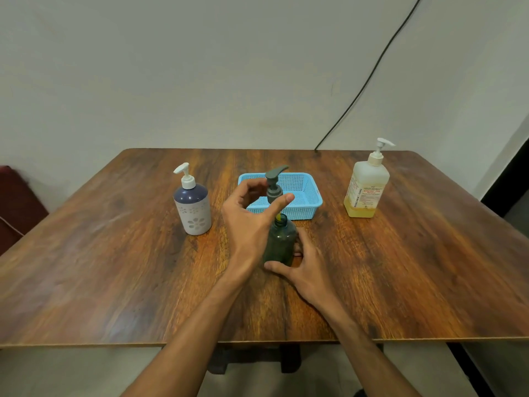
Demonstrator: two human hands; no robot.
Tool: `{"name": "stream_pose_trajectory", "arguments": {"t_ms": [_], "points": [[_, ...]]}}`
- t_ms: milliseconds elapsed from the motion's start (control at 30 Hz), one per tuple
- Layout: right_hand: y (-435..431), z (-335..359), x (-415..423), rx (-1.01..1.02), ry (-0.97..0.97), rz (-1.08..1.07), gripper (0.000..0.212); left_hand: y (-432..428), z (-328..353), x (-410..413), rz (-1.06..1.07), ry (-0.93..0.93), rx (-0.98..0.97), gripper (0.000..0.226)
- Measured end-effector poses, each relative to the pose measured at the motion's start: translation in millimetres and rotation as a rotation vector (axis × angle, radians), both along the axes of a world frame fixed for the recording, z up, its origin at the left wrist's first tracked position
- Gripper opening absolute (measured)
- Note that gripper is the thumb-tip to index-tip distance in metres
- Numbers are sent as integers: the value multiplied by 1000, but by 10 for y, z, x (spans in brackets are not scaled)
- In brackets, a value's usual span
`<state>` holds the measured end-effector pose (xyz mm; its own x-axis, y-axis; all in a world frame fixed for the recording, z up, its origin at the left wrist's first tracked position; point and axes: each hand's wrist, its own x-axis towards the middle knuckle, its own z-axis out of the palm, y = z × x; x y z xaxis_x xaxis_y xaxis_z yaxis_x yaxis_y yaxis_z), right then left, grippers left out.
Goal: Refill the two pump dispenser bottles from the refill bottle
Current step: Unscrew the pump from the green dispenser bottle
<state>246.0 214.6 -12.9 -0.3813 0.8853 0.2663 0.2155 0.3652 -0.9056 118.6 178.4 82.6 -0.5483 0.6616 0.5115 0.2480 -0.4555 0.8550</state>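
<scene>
A dark green pump bottle (279, 242) stands upright in the middle of the wooden table (114, 267). My right hand (312, 267) grips its lower body, thumb in front and fingers behind. My left hand (249, 224) pinches the collar of the grey pump head (274, 181), which is raised above the open neck, with its yellowish tube still dipping into the bottle. A second dispenser (193, 207), blue and white with a white pump, stands to the left, untouched. The refill bottle (366, 190), pale with yellow liquid and a white pump, stands at the right.
A light blue mesh basket (310, 196) sits just behind the green bottle. A black cable (372, 73) runs down the wall to the table's far edge. A dark red seat (17, 207) shows at the left.
</scene>
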Motion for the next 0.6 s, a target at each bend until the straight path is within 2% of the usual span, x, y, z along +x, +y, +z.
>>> {"name": "stream_pose_trajectory", "arguments": {"t_ms": [400, 600], "points": [[8, -13, 11, 2, -22, 4, 74, -311, 257, -332, 93, -220, 166, 37], [10, -23, 28, -11, -24, 9, 79, -394, 218, -549, 221, -227, 205, 42]]}}
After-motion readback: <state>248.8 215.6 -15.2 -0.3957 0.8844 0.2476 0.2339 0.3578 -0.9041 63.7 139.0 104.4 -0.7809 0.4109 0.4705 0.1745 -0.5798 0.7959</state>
